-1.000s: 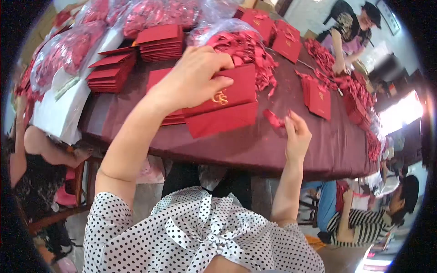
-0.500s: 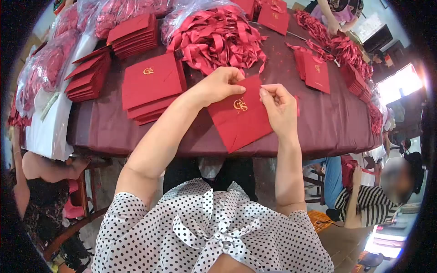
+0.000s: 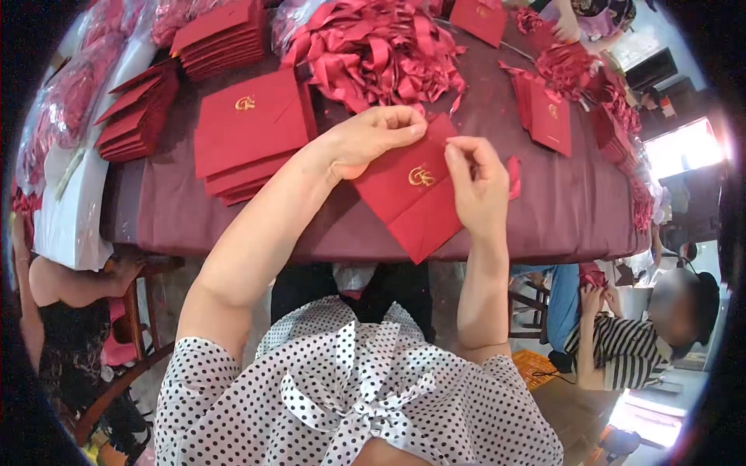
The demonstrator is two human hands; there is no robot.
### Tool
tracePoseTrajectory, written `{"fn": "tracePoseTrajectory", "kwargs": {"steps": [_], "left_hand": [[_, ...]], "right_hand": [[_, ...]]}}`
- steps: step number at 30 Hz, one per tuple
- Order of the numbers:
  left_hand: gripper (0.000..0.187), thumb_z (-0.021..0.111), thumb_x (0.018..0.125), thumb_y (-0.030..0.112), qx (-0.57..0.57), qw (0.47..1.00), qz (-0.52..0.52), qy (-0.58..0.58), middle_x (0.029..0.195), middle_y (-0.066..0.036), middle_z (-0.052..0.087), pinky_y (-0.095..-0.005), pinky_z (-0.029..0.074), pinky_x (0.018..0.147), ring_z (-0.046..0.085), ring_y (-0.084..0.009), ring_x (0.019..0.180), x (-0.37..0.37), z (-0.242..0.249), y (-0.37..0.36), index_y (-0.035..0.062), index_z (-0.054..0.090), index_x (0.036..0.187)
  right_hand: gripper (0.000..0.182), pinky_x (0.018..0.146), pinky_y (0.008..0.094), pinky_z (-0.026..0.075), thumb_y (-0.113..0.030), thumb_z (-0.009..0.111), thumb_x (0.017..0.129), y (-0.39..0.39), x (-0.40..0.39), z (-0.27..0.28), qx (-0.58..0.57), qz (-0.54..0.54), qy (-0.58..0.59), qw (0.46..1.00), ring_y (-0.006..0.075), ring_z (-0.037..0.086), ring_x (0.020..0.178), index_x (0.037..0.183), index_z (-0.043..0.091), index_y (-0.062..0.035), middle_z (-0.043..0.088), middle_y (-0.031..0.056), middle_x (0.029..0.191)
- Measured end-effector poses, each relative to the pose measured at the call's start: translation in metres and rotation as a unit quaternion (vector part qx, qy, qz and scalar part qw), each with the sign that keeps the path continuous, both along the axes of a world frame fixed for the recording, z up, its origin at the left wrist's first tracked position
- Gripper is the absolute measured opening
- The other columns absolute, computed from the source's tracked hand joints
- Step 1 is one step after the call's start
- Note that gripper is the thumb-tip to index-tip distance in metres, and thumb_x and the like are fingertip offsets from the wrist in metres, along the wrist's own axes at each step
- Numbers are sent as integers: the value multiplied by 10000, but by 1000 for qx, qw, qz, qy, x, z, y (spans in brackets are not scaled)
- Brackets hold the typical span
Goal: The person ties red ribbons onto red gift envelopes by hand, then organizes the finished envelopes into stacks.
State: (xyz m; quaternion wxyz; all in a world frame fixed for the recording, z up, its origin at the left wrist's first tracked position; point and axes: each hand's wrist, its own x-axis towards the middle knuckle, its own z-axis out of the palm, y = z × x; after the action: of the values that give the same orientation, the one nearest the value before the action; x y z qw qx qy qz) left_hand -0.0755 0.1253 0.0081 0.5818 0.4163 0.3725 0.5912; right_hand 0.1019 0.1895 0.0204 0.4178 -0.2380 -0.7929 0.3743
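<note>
A flat red paper bag with a gold emblem lies at a slant over the table's near edge, one corner pointing at me. At its top edge the thumb and fingers of my left hand are closed in a pinch, with a bit of red ribbon showing just beyond them. My right hand pinches close to the bag's upper right edge, and a strip of red ribbon sticks out behind it. The fingers hide exactly what is pinched there.
Stacks of red bags stand on the left of the dark red tablecloth. Ahead lies a big heap of red ribbons. More bags are at the right. A person in a striped top sits at the right with red material in hand.
The bag has turned slightly and its near corner has swung right. My left thumb has moved up to the bag's top edge. More ribbon shows beside my right hand. The view has shifted slightly.
</note>
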Motion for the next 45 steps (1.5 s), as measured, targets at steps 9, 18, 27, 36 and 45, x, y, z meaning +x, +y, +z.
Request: {"fn": "tracePoseTrajectory", "kwargs": {"steps": [9, 18, 27, 36, 45], "left_hand": [[114, 659, 831, 151, -40, 996, 73, 26, 762, 33, 570, -191, 391, 616, 488, -40, 687, 9, -9, 3, 54, 600, 825], [101, 652, 806, 97, 74, 898, 199, 385, 785, -15, 569, -267, 413, 753, 506, -123, 831, 14, 5, -2, 38, 571, 790], [113, 633, 796, 123, 109, 893, 212, 382, 858, -96, 526, -335, 385, 800, 477, -237, 900, 17, 10, -7, 36, 561, 804], [61, 567, 835, 16, 111, 963, 82, 232, 750, 1, 580, -232, 433, 690, 519, -65, 735, 13, 16, -8, -11, 608, 870], [91, 638, 722, 83, 266, 780, 145, 547, 844, -81, 533, -378, 363, 817, 490, -273, 869, 4, 14, -8, 57, 595, 798]], "right_hand": [[66, 548, 260, 449, -59, 621, 791, 1, 3, 9, 12, 9, -64, 998, 122, 554, 585, 806, 605, 3, 600, 84, 710], [52, 595, 375, 480, -56, 590, 757, 2, -2, 34, 130, 11, -156, 979, 298, 608, 665, 751, 570, -8, 601, 135, 721], [189, 654, 413, 481, -111, 662, 735, 16, -6, 54, 171, 112, -224, 953, 346, 580, 776, 849, 529, -43, 554, 137, 805], [232, 607, 352, 444, -71, 709, 700, 15, 6, 46, 169, 146, -171, 960, 259, 539, 680, 843, 530, -36, 491, 112, 748], [256, 641, 342, 463, -94, 685, 743, 13, 11, 46, 68, 201, -214, 954, 256, 560, 676, 921, 512, -33, 533, 129, 741]]}}
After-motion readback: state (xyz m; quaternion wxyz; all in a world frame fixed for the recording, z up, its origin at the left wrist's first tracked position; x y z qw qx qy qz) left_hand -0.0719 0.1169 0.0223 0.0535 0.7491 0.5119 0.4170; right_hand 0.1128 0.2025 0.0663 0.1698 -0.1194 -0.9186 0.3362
